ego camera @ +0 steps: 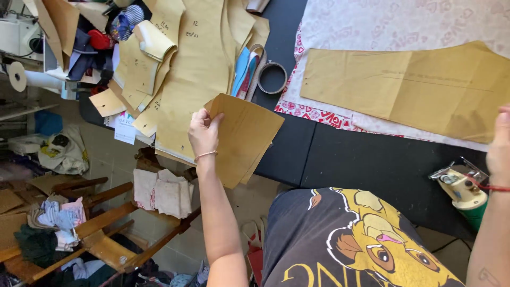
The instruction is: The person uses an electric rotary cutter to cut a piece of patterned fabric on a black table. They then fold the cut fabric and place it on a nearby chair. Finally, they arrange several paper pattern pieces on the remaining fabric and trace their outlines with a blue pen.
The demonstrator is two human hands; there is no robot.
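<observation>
The paper pattern piece point(245, 135) is mustard-tan, as is the long pattern sheet point(409, 87) and the heap of paper patterns point(186, 69). The worktop point(366, 159) is black. The fabric point(393, 24) is pale pink-white with a faint heart print and a red-and-white heart border. The shirt point(340, 244) is charcoal with a yellow cartoon lion cub. The cutting tool point(461, 188) is cream and green. The wooden rack point(106, 223) is orange-brown.

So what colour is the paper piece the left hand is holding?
Tan brown, like kraft paper, pinched by the left hand; head view.
</observation>
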